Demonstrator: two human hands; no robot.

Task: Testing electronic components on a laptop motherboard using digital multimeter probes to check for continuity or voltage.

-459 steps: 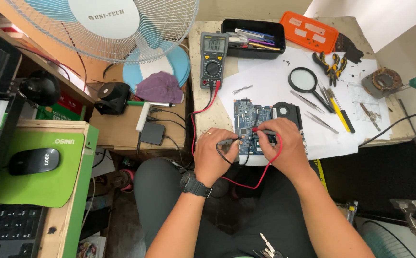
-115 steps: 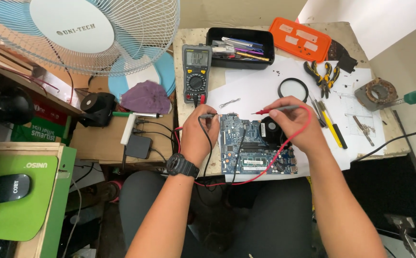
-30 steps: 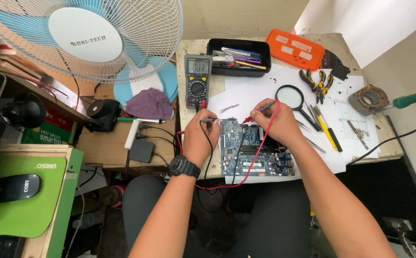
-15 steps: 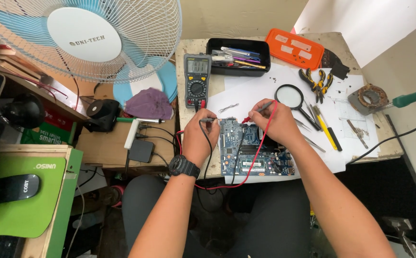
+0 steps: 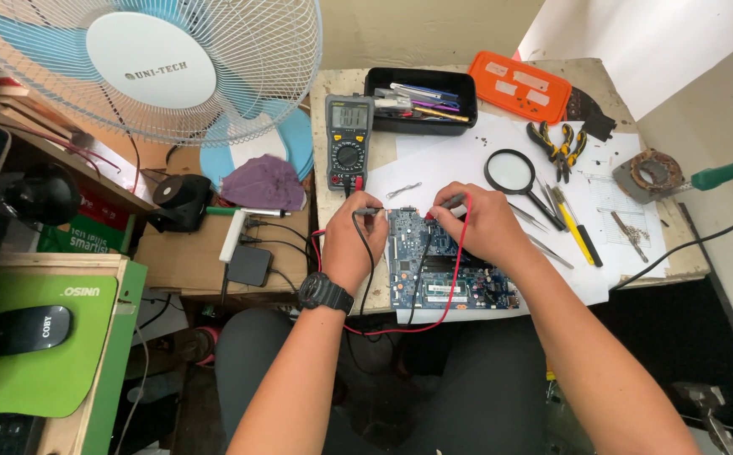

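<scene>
A blue circuit board (image 5: 446, 271) is seen lying flat on white paper (image 5: 467, 160) at the near edge of a small worktable (image 5: 678, 261), directly in front of the seated person. The left hand (image 5: 351, 244), with a black wristwatch (image 5: 324, 293) on its wrist, is closed around a black test probe (image 5: 368, 211), whose tip is directed at the upper left corner of the board. The right hand (image 5: 477, 223) is closed around a red test probe (image 5: 442, 211), held over the upper middle of the board; whether either tip touches the board cannot be told. A red lead (image 5: 450, 286) and a black lead (image 5: 417, 286) are observed draped across the board and looping below the table edge. A digital multimeter (image 5: 349, 141) is set upright on the table just beyond the left hand, with both leads plugged in at its lower end. A black tray of pens and tools (image 5: 421, 99) is noted behind it, and an orange case (image 5: 519, 86) further right. A magnifying glass (image 5: 511, 173), yellow-handled pliers (image 5: 562, 145), tweezers (image 5: 543, 248) and a yellow-handled screwdriver (image 5: 581, 240) are laid out on the paper to the right of the right hand. A white-caged fan (image 5: 151, 67) is positioned to the left of the table.
</scene>
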